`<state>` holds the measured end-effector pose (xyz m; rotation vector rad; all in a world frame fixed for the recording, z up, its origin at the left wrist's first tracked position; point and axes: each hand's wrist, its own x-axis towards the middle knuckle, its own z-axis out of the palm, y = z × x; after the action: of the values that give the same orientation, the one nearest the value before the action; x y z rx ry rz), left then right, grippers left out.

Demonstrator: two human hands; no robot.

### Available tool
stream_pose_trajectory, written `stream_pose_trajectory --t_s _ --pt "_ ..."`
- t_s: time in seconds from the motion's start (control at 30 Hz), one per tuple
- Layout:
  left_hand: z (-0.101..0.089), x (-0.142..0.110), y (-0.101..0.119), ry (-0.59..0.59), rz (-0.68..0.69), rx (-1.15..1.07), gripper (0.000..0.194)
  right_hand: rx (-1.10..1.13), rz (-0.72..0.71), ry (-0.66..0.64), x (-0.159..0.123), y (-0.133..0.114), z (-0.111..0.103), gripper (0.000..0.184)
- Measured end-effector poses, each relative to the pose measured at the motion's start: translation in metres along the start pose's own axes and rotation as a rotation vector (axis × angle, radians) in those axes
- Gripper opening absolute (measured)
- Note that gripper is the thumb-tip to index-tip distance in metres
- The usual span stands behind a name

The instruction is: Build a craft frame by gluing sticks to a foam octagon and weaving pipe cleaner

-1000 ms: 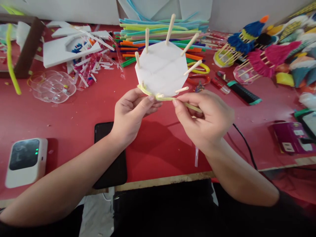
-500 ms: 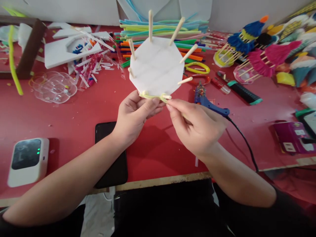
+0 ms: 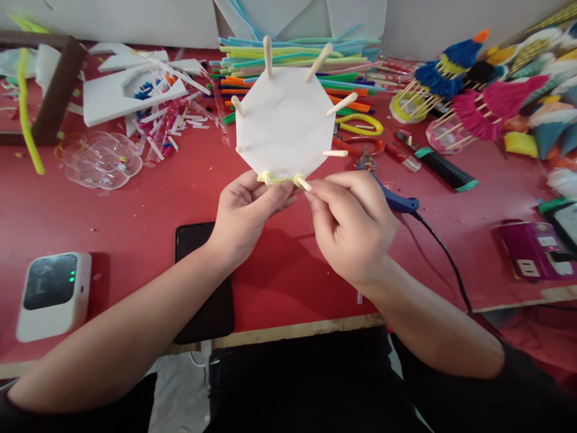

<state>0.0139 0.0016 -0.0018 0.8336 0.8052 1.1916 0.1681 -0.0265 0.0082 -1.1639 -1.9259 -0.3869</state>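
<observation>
My left hand [image 3: 247,213] grips the near edge of a white octagonal board [image 3: 283,123], thumb in front and fingers partly hidden behind it. Pale wooden sticks [image 3: 320,62] stand out around the board's rim. Along the near edge, a pale yellow pipe cleaner [image 3: 283,180] runs between two sticks and loops round them. My right hand [image 3: 354,225] is closed in a pinch at the right one of these sticks, on the pipe cleaner's end; the fingertips cover most of that end.
Coloured pipe cleaners [image 3: 297,51] lie behind the board. At right are yellow-handled scissors [image 3: 360,124], a blue glue gun [image 3: 401,199], a black-and-teal cutter [image 3: 446,168] and stick-and-yarn models [image 3: 489,111]. A black phone [image 3: 207,313] lies under my left forearm; a white device [image 3: 54,294] sits left.
The board has tilted slightly, its top sticks shifting left and down. My right hand has drawn in a little to the left, and the yellow strand now wraps closer round the right stick.
</observation>
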Motion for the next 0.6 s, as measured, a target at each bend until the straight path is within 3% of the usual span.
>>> stream_pose_trajectory --t_s 0.27,0.6 --pt "0.0006 -0.0028 0.0007 -0.006 -0.037 0.002 0.017 0.02 -0.023 0.072 -0.0014 0.0011 0.0022 0.019" --pt "-0.0025 -0.0008 0.0009 -0.025 -0.07 0.0 0.019 0.04 -0.003 0.041 -0.0027 0.0019 0.0014 0.021"
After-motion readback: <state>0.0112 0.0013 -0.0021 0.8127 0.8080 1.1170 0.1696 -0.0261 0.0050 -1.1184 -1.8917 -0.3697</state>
